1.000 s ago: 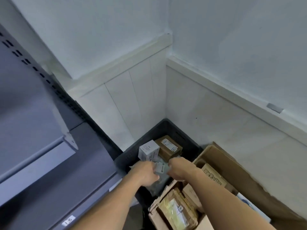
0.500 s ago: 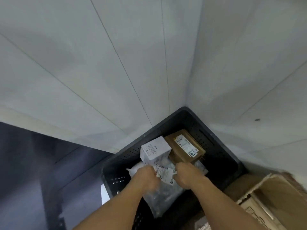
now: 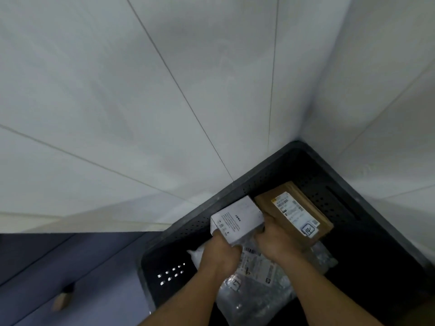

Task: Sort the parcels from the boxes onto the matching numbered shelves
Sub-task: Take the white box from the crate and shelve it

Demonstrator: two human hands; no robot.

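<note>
A black perforated crate stands in the wall corner. Inside lie a white printed box, a brown cardboard parcel with a label marked 14, and a clear bubble-wrap bag with a white label. My left hand curls round the near left end of the white box. My right hand reaches in between the white box and the brown parcel, fingers bent down against the box's right end. The fingertips of both hands are hidden.
White tiled walls close in behind and to the right of the crate. A dark blue-grey shelf surface runs along the left, below the crate's rim. A small tan object lies on it.
Both hands have left the bubble-wrap bag's label and moved up onto the white box. The camera has tilted further down over the crate; the cardboard box at right has left the view.
</note>
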